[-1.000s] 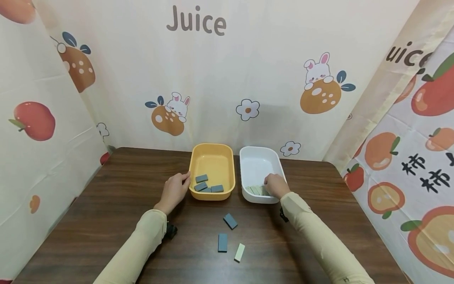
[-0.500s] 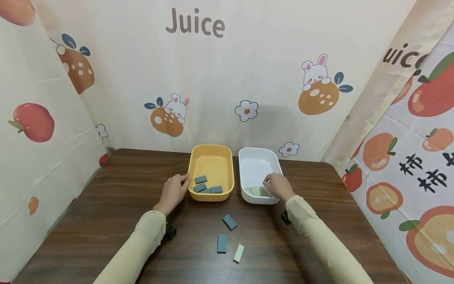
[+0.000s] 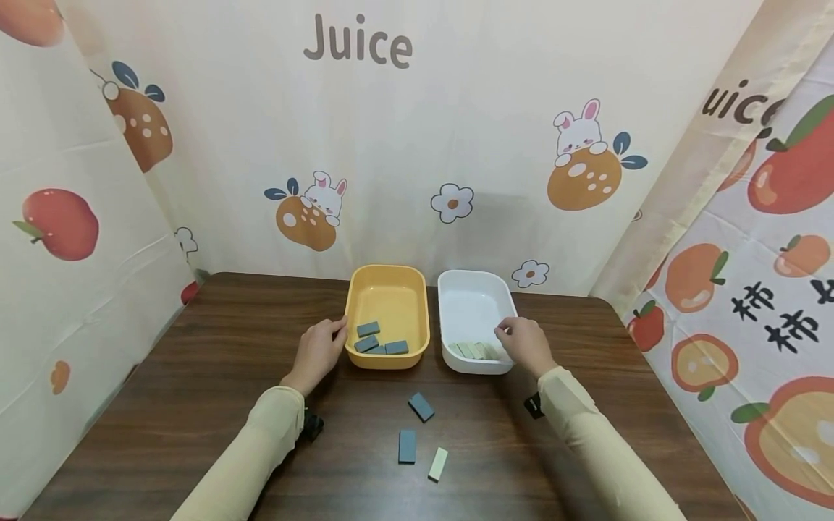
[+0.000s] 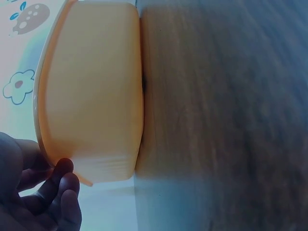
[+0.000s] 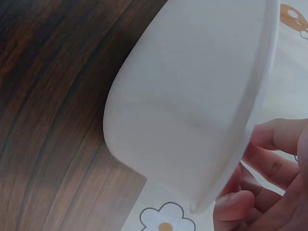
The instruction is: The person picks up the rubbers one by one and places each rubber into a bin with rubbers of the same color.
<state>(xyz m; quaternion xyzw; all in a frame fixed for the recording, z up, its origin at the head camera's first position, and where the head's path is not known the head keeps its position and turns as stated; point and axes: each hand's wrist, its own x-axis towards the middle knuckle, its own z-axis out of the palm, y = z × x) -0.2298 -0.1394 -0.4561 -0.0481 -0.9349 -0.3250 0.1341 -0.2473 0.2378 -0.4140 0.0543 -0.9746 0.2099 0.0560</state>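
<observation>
My left hand (image 3: 317,353) pinches the left rim of the yellow bin (image 3: 389,270); the left wrist view shows its fingers (image 4: 62,168) curled at that rim. Several blue-grey rectangular blocks (image 3: 396,347) lie in the bin's near end. Over the right rim of the white bin (image 3: 475,276) is my right hand (image 3: 526,344), its fingers loosely bent and nothing seen in them. In the right wrist view the rim partly hides these fingers (image 5: 279,134). Pale green blocks (image 3: 470,351) stand in a row along the white bin's near end.
On the dark wooden table (image 3: 215,376), before the bins, lie a tilted blue-grey block (image 3: 421,407), a second blue-grey block (image 3: 407,446) and a pale green block (image 3: 438,464). A printed curtain (image 3: 391,145) hangs behind the table.
My right hand has drawn back to the right, from above the pale green blocks to the white bin's right rim. My left hand stays at the yellow rim.
</observation>
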